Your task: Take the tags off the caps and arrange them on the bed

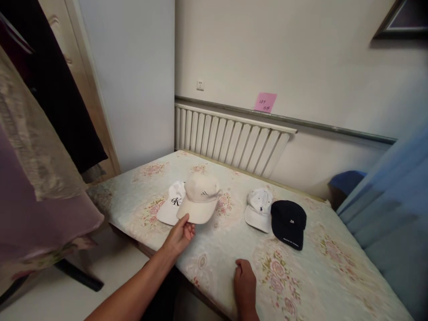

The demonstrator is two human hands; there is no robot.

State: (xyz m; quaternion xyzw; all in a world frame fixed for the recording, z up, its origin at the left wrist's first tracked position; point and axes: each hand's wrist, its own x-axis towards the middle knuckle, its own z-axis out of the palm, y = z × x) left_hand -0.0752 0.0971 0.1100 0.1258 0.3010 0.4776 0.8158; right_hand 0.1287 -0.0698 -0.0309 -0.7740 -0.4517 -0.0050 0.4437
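My left hand [182, 235] pinches the brim of a cream baseball cap [200, 191] with a small dark striped logo. The cap is held up in front of a white baseball cap [169, 214] marked "CK", covering part of it. My right hand [245, 281] is curled into a loose fist near the front of the table, with nothing seen in it. Farther right, a white cap with a small dark emblem [259, 207] lies beside a navy cap [289, 218], their edges close together.
A pale floral cloth [230, 240] covers the table. Behind it stand a white radiator [227, 136] and a wall bearing a pink note [265, 102]. Clothes [43, 178] hang at the left. A blue curtain [391, 187] borders the right side.
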